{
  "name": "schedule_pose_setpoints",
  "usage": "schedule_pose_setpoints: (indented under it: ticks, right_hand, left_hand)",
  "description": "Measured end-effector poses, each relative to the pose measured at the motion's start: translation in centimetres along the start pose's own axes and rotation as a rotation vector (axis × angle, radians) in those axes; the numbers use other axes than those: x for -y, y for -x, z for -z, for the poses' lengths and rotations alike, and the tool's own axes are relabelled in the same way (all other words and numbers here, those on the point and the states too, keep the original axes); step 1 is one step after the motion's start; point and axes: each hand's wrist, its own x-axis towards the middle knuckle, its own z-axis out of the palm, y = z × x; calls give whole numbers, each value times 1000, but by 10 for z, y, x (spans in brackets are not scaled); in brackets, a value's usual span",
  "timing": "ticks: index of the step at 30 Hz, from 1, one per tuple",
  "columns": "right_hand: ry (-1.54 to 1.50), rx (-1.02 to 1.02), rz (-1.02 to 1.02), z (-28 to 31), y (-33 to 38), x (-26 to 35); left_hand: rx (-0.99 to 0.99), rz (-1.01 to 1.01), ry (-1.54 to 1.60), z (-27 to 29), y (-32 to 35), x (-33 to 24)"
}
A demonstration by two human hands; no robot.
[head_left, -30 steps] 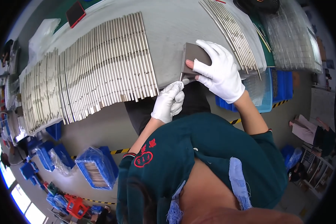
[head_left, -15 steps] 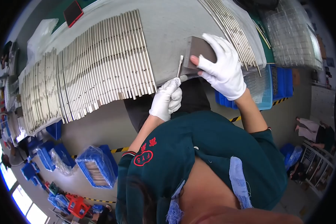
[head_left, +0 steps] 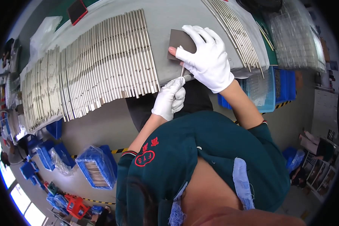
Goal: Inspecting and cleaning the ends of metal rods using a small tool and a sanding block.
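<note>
My left hand (head_left: pixel 170 100), in a white glove, is closed around a thin silver metal rod (head_left: pixel 182 71) at the near edge of the table. The rod's exposed end points away from me and runs up under my right hand (head_left: pixel 211 62). That hand wears a white glove with bare thumb tip showing, and grips a flat, grey-brown rectangular block (head_left: pixel 180 40). The block is over the rod's far end and hides it; whether they touch I cannot tell. Left of my hands, many similar silver rods (head_left: pixel 109 56) lie side by side in a wide row.
More rods (head_left: pixel 235 34) lie at the table's right, beside stacked clear plastic trays (head_left: pixel 295 37). A red-edged dark device (head_left: pixel 77 12) is at the far left. Blue crates (head_left: pixel 284 84) stand below the right edge; a plastic-lined blue bin (head_left: pixel 98 167) is on the floor.
My right hand has moved left with the block, which now covers the end of the rod. My left hand has stayed nearly in place, still holding the rod.
</note>
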Motion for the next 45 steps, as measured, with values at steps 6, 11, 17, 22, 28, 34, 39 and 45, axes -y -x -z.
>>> schedule_pose_setpoints:
  ticks: [6,11,17,22,28,34,39,45]
  right_hand:
    - [57,126,-63,29,39,-22]
    - [67,44,-186,34,26,-24]
    - [127,-84,-113,-1,-34,-40]
    - [169,252,-86,-18,-45,-48]
    - [-817,282,-411,70,-17,-24]
    - [-863,217,-783,103,45,-49]
    - [-488,260,-824,115,80,-46]
    - [-302,316,-917,139,82,-42]
  left_hand:
    - [-7,-24,7,4,0,-1]
    - [5,-33,-24,3,0,-4]
    - [172,-69,-150,-5,27,-7]
    - [164,-296,-379,-18,80,-48]
    - [147,-1052,-1730,-54,98,-90]
    - [464,-1511,-2239,-109,6,-104]
    - [539,-1434,-2370,-121,-76,-100]
    - [492,-1390,-2212,-103,-99,-95]
